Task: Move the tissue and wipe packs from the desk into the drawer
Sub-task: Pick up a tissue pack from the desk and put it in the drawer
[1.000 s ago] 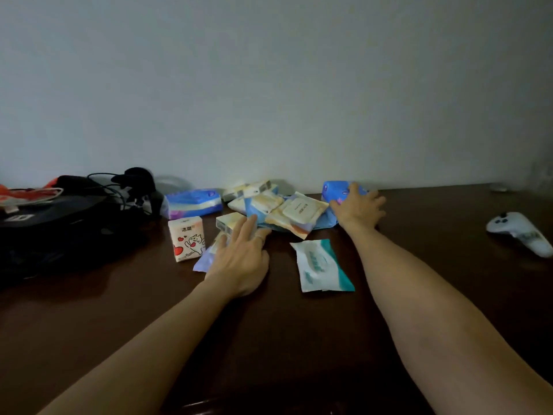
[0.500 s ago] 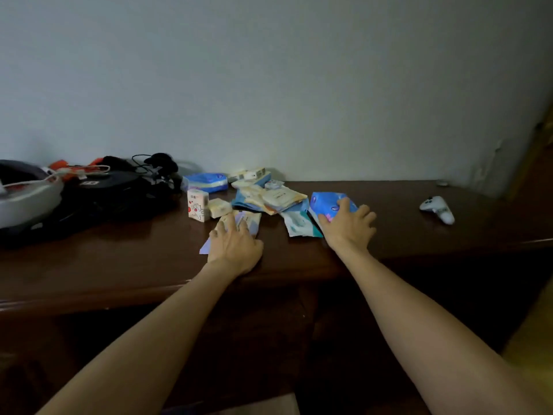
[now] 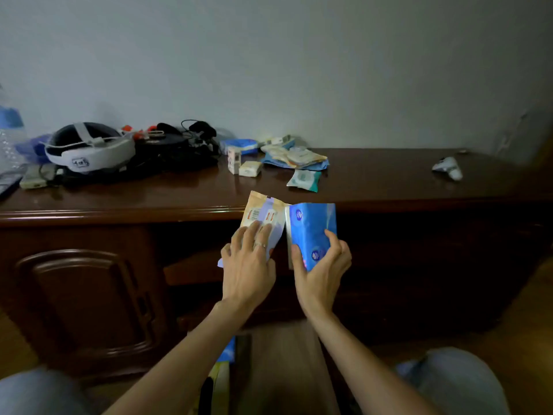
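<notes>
My left hand [image 3: 247, 266] grips a flat orange and lilac wipe pack [image 3: 264, 215], held in the air in front of the desk's front edge. Right beside it, my right hand [image 3: 320, 269] grips a blue tissue pack [image 3: 311, 227]. Both packs hang below the level of the dark wooden desk [image 3: 389, 181]. On the desk remain a white and teal wipe pack [image 3: 304, 179], a heap of pale packs on blue ones [image 3: 294, 158], a small white box [image 3: 234, 159], a cream pack [image 3: 250, 168] and a blue tissue pack [image 3: 239, 145] by the wall. An open drawer [image 3: 269, 369] lies low between my arms.
A white headset [image 3: 89, 149] and black cables and gear [image 3: 179, 145] crowd the desk's left part. A white controller [image 3: 447, 168] lies at the far right. A carved cabinet door [image 3: 86, 298] is at lower left. My knees show at both bottom corners.
Both hands have lifted their packs off the desk and drawn them back and down past its front edge. My view has pulled back and tipped down, so the desk front and drawer show.
</notes>
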Motion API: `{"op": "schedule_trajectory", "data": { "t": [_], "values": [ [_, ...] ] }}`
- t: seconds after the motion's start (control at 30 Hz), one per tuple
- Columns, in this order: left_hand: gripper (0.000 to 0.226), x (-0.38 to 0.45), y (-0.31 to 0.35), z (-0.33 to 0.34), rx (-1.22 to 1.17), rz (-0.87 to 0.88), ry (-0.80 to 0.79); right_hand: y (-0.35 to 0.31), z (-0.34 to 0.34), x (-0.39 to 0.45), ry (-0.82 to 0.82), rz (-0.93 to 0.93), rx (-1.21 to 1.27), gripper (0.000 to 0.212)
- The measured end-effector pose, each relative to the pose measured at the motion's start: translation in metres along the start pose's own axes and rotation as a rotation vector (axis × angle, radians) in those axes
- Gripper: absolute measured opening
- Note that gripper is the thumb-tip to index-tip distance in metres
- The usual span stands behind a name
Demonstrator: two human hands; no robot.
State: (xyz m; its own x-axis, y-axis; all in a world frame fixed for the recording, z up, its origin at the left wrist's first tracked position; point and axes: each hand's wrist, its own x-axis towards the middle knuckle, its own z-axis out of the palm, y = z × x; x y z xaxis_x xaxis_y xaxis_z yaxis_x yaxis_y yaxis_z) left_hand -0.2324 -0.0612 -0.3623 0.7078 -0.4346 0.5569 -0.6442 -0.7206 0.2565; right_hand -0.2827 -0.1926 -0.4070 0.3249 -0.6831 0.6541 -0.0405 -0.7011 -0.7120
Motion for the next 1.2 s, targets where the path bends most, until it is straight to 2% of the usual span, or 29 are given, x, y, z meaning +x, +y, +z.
{"op": "schedule_trajectory", "data": {
  "t": [0.13, 0.27, 0.37, 0.43, 0.57, 0.67, 0.73, 0.77, 0.87, 0.9, 0.97, 1.07, 1.2],
  "values": [
    [0.063, -0.066, -0.035, 0.032, -0.014, -0.059, 0.013, 0.040, 0.008, -0.071, -0.158, 0.002, 0.020, 0.074],
    [0.059, -0.125, -0.079, 0.074, 0.079, -0.143, -0.118, 0.077, 0.011, -0.122, -0.448, 0.036, -0.156, 0.072],
    [0.054, -0.162, -0.102, 0.104, 0.077, -0.211, -0.231, 0.098, 0.020, -0.144, -0.603, 0.089, -0.201, 0.067],
    [0.052, -0.184, -0.114, 0.119, 0.065, -0.256, -0.295, 0.112, 0.029, -0.158, -0.716, 0.218, -0.166, 0.067],
    [0.050, -0.211, -0.132, 0.142, 0.036, -0.320, -0.349, 0.146, 0.051, -0.188, -0.889, 0.600, -0.051, 0.066],
    [0.046, -0.226, -0.138, 0.161, -0.137, -0.348, -0.276, 0.172, 0.062, -0.205, -0.880, 0.826, -0.070, 0.063],
    [0.046, -0.230, -0.137, 0.172, -0.317, -0.456, -0.255, 0.186, 0.065, -0.210, -0.872, 0.980, -0.047, 0.066],
    [0.044, -0.229, -0.136, 0.178, -0.443, -0.565, -0.262, 0.191, 0.065, -0.211, -0.850, 1.052, -0.040, 0.070],
    [0.031, -0.218, -0.124, 0.194, -1.010, -1.128, -0.274, 0.207, 0.062, -0.207, -0.698, 1.202, 0.005, 0.071],
    [0.027, -0.215, -0.122, 0.200, -1.082, -1.241, -0.285, 0.210, 0.059, -0.204, -0.648, 1.228, 0.024, 0.071],
    [0.020, -0.214, -0.118, 0.212, -1.043, -1.300, -0.373, 0.215, 0.050, -0.197, -0.569, 1.237, 0.073, 0.064],
    [0.027, -0.222, -0.114, 0.226, -0.935, -1.357, -0.480, 0.223, 0.038, -0.189, -0.500, 1.263, 0.185, 0.041],
    [0.033, -0.231, -0.105, 0.241, -0.827, -1.283, -0.621, 0.224, 0.025, -0.183, -0.509, 1.248, 0.265, 0.046]
  ]
}}
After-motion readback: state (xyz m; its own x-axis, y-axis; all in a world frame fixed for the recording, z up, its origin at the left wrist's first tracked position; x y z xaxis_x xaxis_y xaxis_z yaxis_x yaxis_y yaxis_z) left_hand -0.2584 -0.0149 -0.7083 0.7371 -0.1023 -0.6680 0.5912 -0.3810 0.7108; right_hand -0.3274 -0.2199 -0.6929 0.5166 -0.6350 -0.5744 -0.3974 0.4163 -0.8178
